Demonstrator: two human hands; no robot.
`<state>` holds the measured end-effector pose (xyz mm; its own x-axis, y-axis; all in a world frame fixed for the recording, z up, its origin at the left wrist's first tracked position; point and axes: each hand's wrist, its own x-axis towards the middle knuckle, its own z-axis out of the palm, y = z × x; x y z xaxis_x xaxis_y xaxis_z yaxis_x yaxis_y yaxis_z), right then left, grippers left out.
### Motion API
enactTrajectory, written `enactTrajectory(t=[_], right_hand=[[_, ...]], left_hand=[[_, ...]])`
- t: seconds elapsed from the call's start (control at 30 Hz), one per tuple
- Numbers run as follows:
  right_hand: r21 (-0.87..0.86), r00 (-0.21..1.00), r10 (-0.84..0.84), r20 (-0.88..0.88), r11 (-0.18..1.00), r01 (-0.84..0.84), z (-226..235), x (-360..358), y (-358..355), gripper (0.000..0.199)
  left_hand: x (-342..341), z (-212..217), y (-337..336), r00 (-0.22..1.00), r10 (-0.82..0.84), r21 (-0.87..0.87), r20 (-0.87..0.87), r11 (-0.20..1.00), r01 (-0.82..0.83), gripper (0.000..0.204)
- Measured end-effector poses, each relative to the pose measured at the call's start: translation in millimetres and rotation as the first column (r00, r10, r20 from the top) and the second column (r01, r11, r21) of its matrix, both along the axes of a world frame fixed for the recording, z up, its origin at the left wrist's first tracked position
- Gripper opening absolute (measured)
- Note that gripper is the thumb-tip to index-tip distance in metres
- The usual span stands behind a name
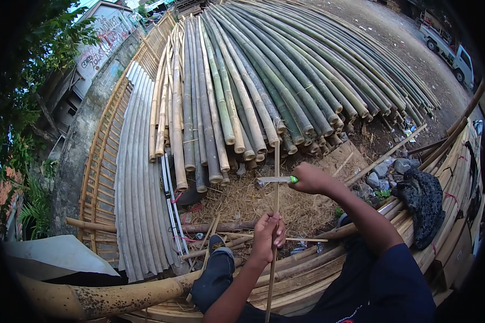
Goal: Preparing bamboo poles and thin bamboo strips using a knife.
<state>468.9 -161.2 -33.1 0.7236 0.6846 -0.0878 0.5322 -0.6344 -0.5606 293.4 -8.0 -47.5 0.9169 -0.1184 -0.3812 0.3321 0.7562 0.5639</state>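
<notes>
My left hand is wrapped round a thin bamboo strip, which stands nearly upright in front of me and runs down past my wrist. Higher up, my right hand is closed on the green handle of a knife. Its pale, broad blade points left and crosses the strip, well above my left fingers. Whether the edge bites into the bamboo cannot be made out.
A large stack of bamboo poles fans out ahead. Corrugated sheets and a bamboo ladder-like frame lie at the left. Split bamboo lies around my legs. Dark cloth drapes at the right; a truck is parked beyond.
</notes>
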Motion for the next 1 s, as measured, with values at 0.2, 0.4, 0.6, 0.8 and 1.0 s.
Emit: enactTrajectory(t=[0.2, 0.4, 0.6, 0.8, 1.0], right_hand=[[0.021, 0.981, 0.192, 0.029, 0.981, -0.193, 1, -24, 23, 0.024], [-0.11, 0.957, 0.14, 0.255, 0.987, -0.115, 3, -22, 27, 0.018], [0.142, 0.769, -0.614, 0.176, 0.789, 0.598, -30, 76, -56, 0.022], [0.355, 0.783, -0.622, -0.017, 0.728, 0.587, -24, 68, -75, 0.031], [0.166, 0.993, -0.119, -0.006, 0.979, 0.119, 1, 17, -10, 0.033]], left_hand=[[-1, 4, 1, 1.0, 0.016, 0.019, 0.027, 1.0, -0.016, 0.014], [-6, 4, -3, 0.996, 0.055, 0.219, 0.07, 0.973, -0.069, 0.015], [-46, 17, -44, 0.96, -0.271, 0.103, 0.067, 0.959, 0.263, 0.012], [-19, -6, -15, 0.946, -0.322, -0.05, -0.036, 0.946, 0.32, 0.036], [7, -11, 13, 0.94, -0.338, -0.304, 0.045, 0.892, 0.335, 0.044]])
